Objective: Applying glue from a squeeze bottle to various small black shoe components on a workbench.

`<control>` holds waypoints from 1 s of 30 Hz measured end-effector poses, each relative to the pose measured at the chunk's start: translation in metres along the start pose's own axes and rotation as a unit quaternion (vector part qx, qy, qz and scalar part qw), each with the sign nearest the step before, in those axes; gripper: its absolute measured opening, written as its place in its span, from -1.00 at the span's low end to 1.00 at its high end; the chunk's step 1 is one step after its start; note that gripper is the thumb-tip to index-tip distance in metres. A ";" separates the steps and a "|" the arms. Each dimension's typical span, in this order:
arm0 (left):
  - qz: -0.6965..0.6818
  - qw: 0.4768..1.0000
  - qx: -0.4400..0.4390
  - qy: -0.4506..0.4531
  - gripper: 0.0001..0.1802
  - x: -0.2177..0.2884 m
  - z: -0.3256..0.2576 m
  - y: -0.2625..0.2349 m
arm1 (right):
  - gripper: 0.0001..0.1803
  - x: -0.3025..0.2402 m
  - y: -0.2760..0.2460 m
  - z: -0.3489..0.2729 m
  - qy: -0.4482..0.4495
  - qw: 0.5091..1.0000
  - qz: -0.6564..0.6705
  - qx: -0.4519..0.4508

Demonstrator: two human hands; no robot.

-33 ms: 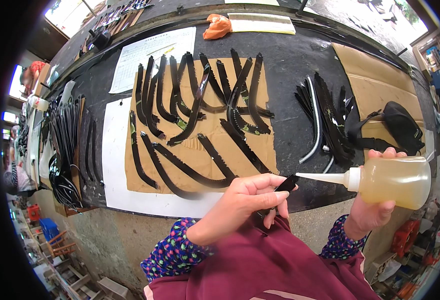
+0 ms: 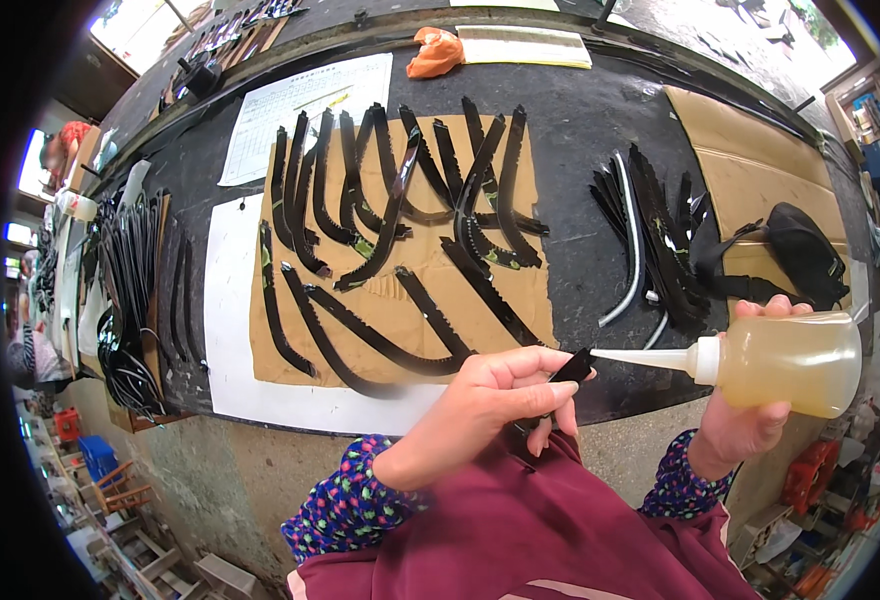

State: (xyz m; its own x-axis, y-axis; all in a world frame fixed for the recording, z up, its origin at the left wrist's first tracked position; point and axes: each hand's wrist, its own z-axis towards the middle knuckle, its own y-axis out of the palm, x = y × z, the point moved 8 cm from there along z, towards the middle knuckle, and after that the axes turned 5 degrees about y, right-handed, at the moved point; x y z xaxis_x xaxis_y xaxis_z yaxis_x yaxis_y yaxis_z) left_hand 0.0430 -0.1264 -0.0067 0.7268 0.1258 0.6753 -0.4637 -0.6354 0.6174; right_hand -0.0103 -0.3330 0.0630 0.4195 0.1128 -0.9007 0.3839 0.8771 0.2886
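Observation:
My left hand (image 2: 500, 395) pinches a short black strip (image 2: 577, 367) between thumb and fingers; its upper end sticks out, and the rest is mostly hidden by the hand. My right hand (image 2: 740, 425) is wrapped round a squeeze bottle (image 2: 798, 365) of cloudy yellowish liquid, tipped on its side. The white nozzle (image 2: 650, 357) points left, its tip at or very near the strip's end; whether they touch I cannot tell. Just beyond my left hand, several curved black strips with notched edges (image 2: 390, 215) lie spread over a cardboard sheet (image 2: 385, 300).
A bundle of black strips (image 2: 660, 235) and a silvery curved rod (image 2: 630, 250) lie right of the cardboard. Further right are a folded cardboard piece (image 2: 750, 140) and a black cloth item (image 2: 805, 255). More strips (image 2: 132, 280) hang at the left; an orange crumpled bag (image 2: 435, 53) sits behind.

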 end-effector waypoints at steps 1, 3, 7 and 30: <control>-0.004 1.000 -0.001 0.006 -0.71 0.001 0.000 0.000 | 0.01 0.001 -0.001 -0.001 0.001 1.000 0.000 0.000; -0.008 1.000 0.002 0.007 -0.71 0.001 0.000 -0.001 | 0.01 0.003 -0.004 -0.003 0.001 1.000 0.004 0.008; -0.011 1.000 0.004 0.006 -0.71 0.000 0.000 -0.003 | 0.02 0.002 0.001 -0.003 0.015 1.000 -0.017 0.002; -0.006 1.000 0.003 0.004 -0.69 0.000 -0.002 -0.001 | -0.03 0.005 0.010 0.002 0.015 0.999 -0.021 0.026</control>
State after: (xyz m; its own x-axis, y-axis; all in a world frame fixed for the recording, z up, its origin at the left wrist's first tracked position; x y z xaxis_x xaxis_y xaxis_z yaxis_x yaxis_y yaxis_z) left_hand 0.0421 -0.1241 -0.0069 0.7277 0.1399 0.6715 -0.4524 -0.6380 0.6232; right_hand -0.0022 -0.3243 0.0617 0.3781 0.0900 -0.9214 0.4434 0.8561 0.2656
